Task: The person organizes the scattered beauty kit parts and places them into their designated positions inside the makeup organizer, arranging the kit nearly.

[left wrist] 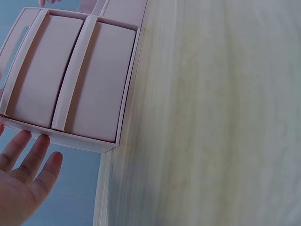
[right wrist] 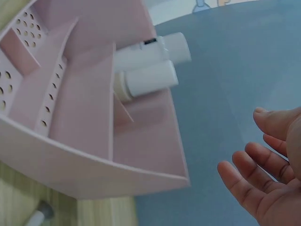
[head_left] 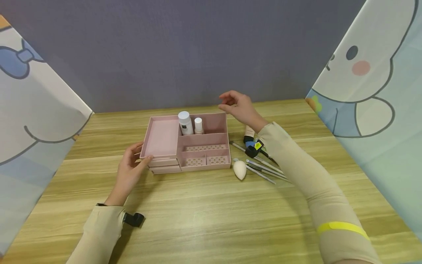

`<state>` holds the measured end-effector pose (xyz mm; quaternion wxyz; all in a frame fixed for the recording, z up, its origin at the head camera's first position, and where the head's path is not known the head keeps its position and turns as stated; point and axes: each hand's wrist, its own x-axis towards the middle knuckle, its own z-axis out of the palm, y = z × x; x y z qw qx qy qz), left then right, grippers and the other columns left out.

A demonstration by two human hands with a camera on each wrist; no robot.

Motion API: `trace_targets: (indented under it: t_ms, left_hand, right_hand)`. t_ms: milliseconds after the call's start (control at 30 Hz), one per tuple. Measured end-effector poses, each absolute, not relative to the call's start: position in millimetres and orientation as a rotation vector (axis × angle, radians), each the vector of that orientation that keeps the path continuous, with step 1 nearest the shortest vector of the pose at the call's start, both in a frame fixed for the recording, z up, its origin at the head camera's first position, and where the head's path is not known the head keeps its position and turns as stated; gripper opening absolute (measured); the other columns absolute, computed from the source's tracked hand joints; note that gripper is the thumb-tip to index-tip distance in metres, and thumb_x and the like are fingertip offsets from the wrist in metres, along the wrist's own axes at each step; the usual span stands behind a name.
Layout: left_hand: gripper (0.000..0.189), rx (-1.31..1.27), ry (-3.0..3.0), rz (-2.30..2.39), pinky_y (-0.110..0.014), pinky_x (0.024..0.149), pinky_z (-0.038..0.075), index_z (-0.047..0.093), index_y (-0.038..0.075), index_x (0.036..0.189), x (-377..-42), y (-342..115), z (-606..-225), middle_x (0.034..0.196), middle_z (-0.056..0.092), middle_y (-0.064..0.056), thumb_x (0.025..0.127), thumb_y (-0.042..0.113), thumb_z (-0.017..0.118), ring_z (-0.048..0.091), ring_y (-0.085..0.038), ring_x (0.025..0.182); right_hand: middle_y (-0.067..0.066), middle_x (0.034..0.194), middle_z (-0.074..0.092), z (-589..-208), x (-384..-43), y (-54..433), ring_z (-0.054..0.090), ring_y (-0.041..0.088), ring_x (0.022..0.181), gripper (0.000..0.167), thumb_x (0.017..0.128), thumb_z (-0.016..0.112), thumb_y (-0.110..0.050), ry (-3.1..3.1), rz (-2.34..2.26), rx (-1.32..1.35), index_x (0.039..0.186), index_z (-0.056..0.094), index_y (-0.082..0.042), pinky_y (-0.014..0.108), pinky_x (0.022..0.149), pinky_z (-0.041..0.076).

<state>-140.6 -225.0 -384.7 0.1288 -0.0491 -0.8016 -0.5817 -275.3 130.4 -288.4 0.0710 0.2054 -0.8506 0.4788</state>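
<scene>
Start from the pale pink, plastic-looking rectangular organizer (head_left: pixel 162 137), lying toward 11 o'clock on the yellowish wood-grain table (head_left: pixel 201 220). Note in its 12 o'clock compartment a tall white cylindrical bottle (head_left: pixel 185 124) and, just at 3 o'clock from that, a small white-capped cylindrical bottle (head_left: pixel 198 125).

Brace the organizer at its 8 o'clock corner with the left hand (head_left: pixel 128 170) — fingers loosely extended at the side wall, thumb on the front edge, touching rather than clenched. Press lightly, or risk skewing the drawers' frame.

Find the right hand (head_left: pixel 241 108) holding nothing, with softly bent fingers well apart from the thumb, hovering just beyond the organizer's 1 o'clock corner. Swing it wide of both bottles — best not to topple either.

Farther out, at 4 o'clock, mind the beige teardrop sponge (head_left: pixel 239 170) and slim, long-handled brushes (head_left: pixel 268 169); at 3 o'clock, avoid dragging the sleeve (head_left: pixel 303 168) over the black-capped beige tube (head_left: pixel 249 132).
</scene>
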Motion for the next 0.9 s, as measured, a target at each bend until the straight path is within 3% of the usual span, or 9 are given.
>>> trace_targets:
  t_ms: [367,700,900]
  left_hand:
    - [0.051,-0.144,-2.32,-1.697,-0.012,0.084,0.045,0.042,-0.002,0.143,-138,-227,-385,0.125,0.053,-0.013,0.096,0.002,0.063,0.053,-0.006,0.107]
    - [0.051,-0.155,-2.313,-1.702,-0.013,0.083,0.045,0.043,-0.002,0.142,-138,-226,-385,0.125,0.053,-0.012,0.096,0.002,0.063,0.053,-0.007,0.108]
    - [0.05,-0.162,-2.309,-1.69,-0.013,0.083,0.046,0.042,-0.003,0.142,-138,-226,-386,0.125,0.053,-0.012,0.095,0.001,0.063,0.053,-0.006,0.107]
  right_hand:
    - [0.012,0.102,0.066,-274,-276,154,0.064,0.02,0.086,0.033,0.092,0.074,-0.014,-2.539,1.4,0.54,0.122,0.065,-0.003,0.025,0.069,0.054]
    - [0.011,0.105,0.065,-277,-281,182,0.063,0.02,0.087,0.038,0.093,0.072,-0.018,-2.574,1.39,0.472,0.126,0.063,-0.004,0.024,0.071,0.053]
    - [0.012,0.106,0.063,-284,-285,195,0.06,0.011,0.085,0.042,0.094,0.072,-0.018,-2.596,1.43,0.397,0.129,0.059,0.0,0.02,0.069,0.053]
